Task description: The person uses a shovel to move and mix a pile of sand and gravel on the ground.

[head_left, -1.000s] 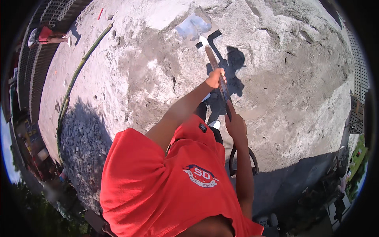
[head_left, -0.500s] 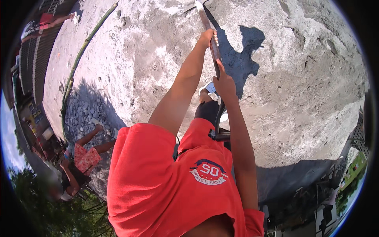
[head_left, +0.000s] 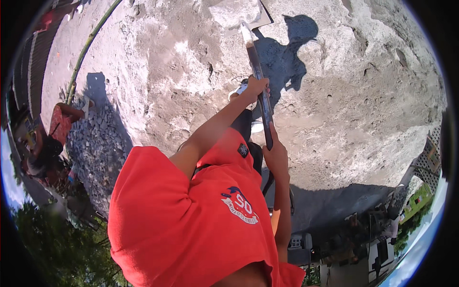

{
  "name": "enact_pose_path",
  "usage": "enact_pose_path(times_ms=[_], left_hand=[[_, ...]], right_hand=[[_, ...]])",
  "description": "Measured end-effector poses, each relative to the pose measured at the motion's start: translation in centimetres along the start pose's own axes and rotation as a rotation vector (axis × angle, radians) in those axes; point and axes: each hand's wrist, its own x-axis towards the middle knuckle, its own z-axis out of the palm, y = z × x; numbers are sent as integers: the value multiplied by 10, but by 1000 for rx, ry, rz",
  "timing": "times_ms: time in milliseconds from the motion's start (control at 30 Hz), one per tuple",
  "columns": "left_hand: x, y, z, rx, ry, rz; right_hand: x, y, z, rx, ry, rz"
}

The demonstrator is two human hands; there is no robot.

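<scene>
A shovel (head_left: 254,60) runs out from my body toward the top of the view. Its dark shaft meets a pale neck and a flat blade (head_left: 258,21) coated with whitish-grey material, low over the pale ground. My left hand (head_left: 258,88) is closed around the middle of the shaft. Nearer my body, my right hand (head_left: 276,155) grips the shaft further back, one finger stretched along it. The handle's rear end passes beside my right forearm and is partly hidden.
Rough grey-white ground (head_left: 349,115) spreads around me. On the left lies a heap of gravel (head_left: 98,148), with another person (head_left: 60,124) bent beside it. A long green pole (head_left: 93,36) lies beyond the heap. My shadow (head_left: 287,52) falls right of the shovel.
Both hands have drawn the shovel back toward my body, and its blade has come into view at the top. The other person by the gravel has shifted position.
</scene>
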Motion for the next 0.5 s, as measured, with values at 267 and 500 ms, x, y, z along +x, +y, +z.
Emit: enact_pose_path(times_ms=[267, 500], left_hand=[[75, 49, 10, -52, -77, -15], [130, 87, -49, -73, -226, 134]], right_hand=[[68, -23, -15, -54, 47, -24], [104, -44, 15, -98, 154, -256]])
